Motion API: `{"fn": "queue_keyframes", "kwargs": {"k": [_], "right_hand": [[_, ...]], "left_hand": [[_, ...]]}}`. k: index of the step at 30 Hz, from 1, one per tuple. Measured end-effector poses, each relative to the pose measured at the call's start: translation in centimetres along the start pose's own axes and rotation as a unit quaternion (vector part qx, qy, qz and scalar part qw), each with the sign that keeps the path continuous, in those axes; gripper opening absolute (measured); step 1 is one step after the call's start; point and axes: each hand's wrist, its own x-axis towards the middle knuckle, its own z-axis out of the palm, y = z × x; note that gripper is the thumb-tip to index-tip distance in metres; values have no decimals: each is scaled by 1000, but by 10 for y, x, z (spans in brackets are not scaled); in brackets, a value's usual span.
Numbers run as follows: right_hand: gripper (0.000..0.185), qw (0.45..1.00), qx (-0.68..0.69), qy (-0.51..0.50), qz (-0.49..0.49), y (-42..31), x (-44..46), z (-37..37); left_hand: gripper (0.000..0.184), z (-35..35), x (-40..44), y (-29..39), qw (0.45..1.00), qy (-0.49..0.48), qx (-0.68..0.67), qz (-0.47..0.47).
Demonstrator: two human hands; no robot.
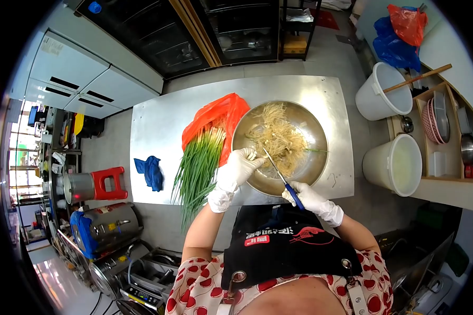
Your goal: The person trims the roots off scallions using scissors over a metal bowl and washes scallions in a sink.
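Both of my hands wear white gloves. My left hand (240,167) is closed at the left rim of a large metal bowl (318,134), its fingers pinched on the root end of some green onions whose leaves seem to trail behind it. A pile of pale stringy roots (278,137) lies in the bowl. My right hand (303,196) grips scissors (287,185) with a blue handle at the bowl's lower right rim, the blades pointing up and left over the roots. Left of the bowl, green onions (198,161) stick out of a red plastic bag (206,114).
The metal table (163,113) carries a crumpled blue cloth or bag (150,172) at the left. White buckets (369,98) stand to the right, one with a wooden stick (419,78) across it. A red stool (109,183) is on the floor at left.
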Motion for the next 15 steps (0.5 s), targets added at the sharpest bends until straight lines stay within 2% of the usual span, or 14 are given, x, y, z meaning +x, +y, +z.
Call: {"fn": "queue_keyframes", "kwargs": {"k": [3, 7, 13, 15], "right_hand": [[50, 999, -37, 17, -10, 11, 4, -1], [54, 996, -53, 56, -43, 24, 8, 1], [45, 988, -99, 92, -70, 39, 12, -4], [41, 997, -15, 71, -7, 33, 9, -3]], "left_hand": [[16, 4, -1, 3, 1000, 3, -31, 4], [18, 10, -4, 10, 1000, 22, -8, 13], [20, 12, -3, 12, 1000, 5, -20, -17], [21, 11, 1, 8, 999, -16, -4, -27]]}}
